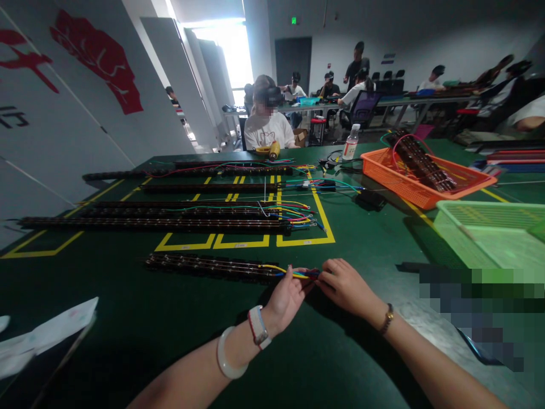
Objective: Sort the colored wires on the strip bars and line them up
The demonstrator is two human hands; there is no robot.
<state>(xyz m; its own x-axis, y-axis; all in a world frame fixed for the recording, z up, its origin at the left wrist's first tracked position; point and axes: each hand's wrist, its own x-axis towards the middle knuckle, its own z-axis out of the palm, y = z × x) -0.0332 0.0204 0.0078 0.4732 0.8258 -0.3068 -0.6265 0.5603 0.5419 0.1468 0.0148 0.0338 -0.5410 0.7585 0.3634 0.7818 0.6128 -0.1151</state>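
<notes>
A short black cable chain (208, 267) with wires running through it lies across the green table in front of me. Yellow, blue and red wires (298, 275) come out of its right end. My left hand (290, 295) is closed round these wires, thumb on top. Right beside it, my right hand (347, 287) pinches the wire ends, its fingertips bent down over them. The very tips of the wires are hidden by the fingers. Beyond my hands, a longer cable chain (153, 224) lies parallel, with loose coloured wire ends and ring terminals at its right.
More cable chains (213, 188) lie farther back over yellow tape markings. To the right stand an orange basket (430, 199) holding a chain and a light green basket (451, 227). A bottle (351, 142) stands at the far edge. A person (268, 125) sits opposite.
</notes>
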